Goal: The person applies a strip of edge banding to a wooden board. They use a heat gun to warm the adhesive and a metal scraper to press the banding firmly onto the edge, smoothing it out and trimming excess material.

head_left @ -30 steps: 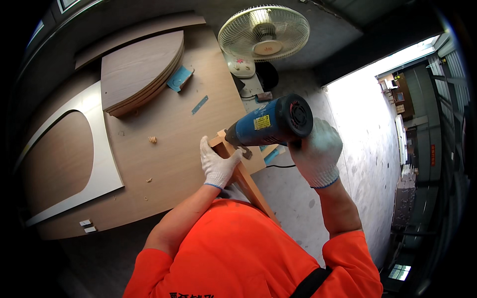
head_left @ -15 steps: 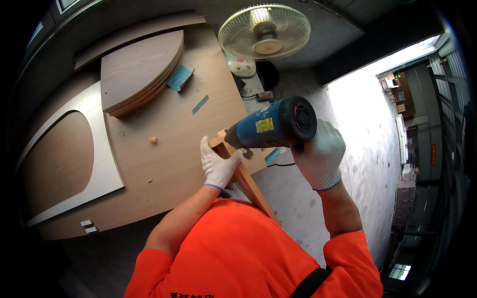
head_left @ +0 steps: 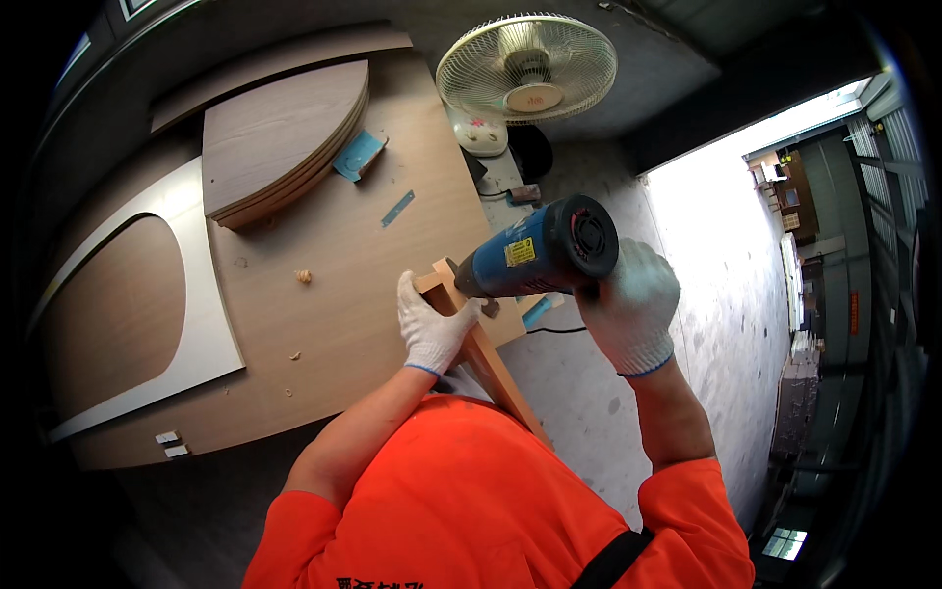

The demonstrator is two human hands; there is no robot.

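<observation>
Blue heat gun, nozzle shifted slightly, wooden piece steady

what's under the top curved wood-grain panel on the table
Beneath the top panel, more curved panels show only as layered edges along the rounded side. Their faces, and the tabletop directly under them, are covered.

Pale fan and stacked boards

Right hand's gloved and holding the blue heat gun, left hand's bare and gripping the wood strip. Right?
Not quite: the head view shows the left hand in a white glove. It grips the wood strip; the gloved right hand holds the blue heat gun.
</observation>
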